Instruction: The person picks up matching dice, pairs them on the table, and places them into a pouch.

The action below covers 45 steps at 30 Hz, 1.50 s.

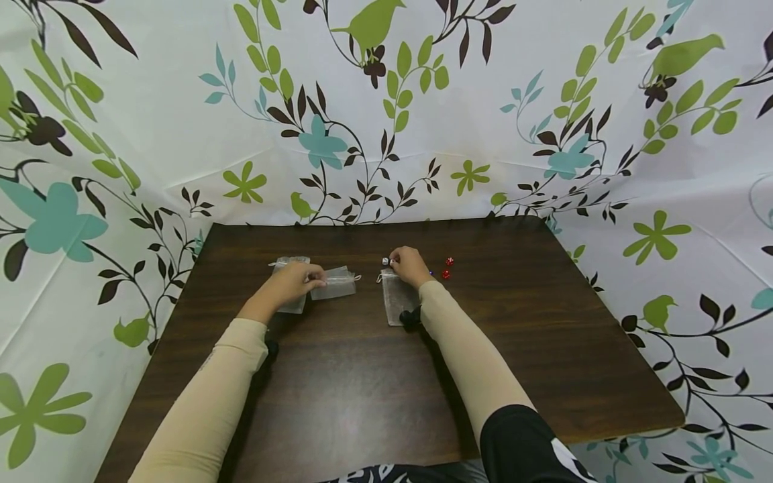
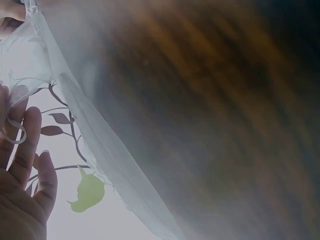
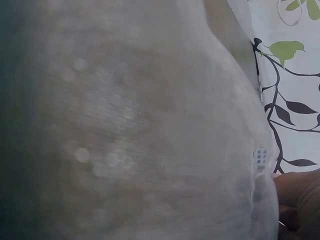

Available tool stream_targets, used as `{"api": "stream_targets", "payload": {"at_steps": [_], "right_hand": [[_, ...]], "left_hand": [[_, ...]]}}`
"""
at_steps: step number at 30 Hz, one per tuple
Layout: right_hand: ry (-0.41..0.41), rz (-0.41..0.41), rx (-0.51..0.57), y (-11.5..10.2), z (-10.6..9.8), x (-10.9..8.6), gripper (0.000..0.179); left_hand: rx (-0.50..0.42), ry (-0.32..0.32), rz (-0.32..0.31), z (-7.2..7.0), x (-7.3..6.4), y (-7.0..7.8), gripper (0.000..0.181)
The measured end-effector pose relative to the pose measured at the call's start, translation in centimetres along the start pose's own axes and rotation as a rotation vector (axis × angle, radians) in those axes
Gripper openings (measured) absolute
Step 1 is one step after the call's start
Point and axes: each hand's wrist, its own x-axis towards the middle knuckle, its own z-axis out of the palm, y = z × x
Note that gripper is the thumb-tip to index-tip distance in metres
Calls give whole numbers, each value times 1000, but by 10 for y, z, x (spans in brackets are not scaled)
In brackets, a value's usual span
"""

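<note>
Left hand [image 1: 296, 282] half-curled at the sheer bags [image 1: 339, 286], right hand [image 1: 410, 266] curled beside white dice [image 1: 385, 261] — I cannot tell whether either grips anything. Red dice [image 1: 445, 274] sit nearby on the bench [image 1: 338, 396].

Wide lane at the near side of the tabletop [image 1: 338, 396], bare wood between the two sleeves [image 1: 205, 396]! More room out to the right, past the red dice [image 1: 445, 274]. But it's tight farther up: the left hand [image 1: 297, 282] sits over two sheer bags [image 1: 338, 288], a slim gap follows, then a third bag [image 1: 395, 298] and the right hand [image 1: 410, 266] block the way. Behind the far edge, patterned cloth [image 1: 386, 178] walls it off.
</note>
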Motion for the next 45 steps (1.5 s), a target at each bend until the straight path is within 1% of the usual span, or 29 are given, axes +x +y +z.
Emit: {"api": "stream_targets", "payload": {"at_steps": [12,22,30,34,38,45], "right_hand": [[5,2,-11,1,-1,0,13],[-6,0,15,2,-3,1,14],[1,10,8,6,-5,0,14],[7,1,4,9,-9,1,14],[1,-4,-12,14,-12,1,14],[-10,12,-19,19,-14,2,16]], "left_hand": [[2,-4,0,2,0,-2,6],[15,-20,-2,1,2,0,6],[14,-36,-1,2,3,0,6],[17,-28,6,2,4,-1,5],[23,-21,-1,3,4,-2,6],[25,-17,-9,4,4,-3,7]]}}
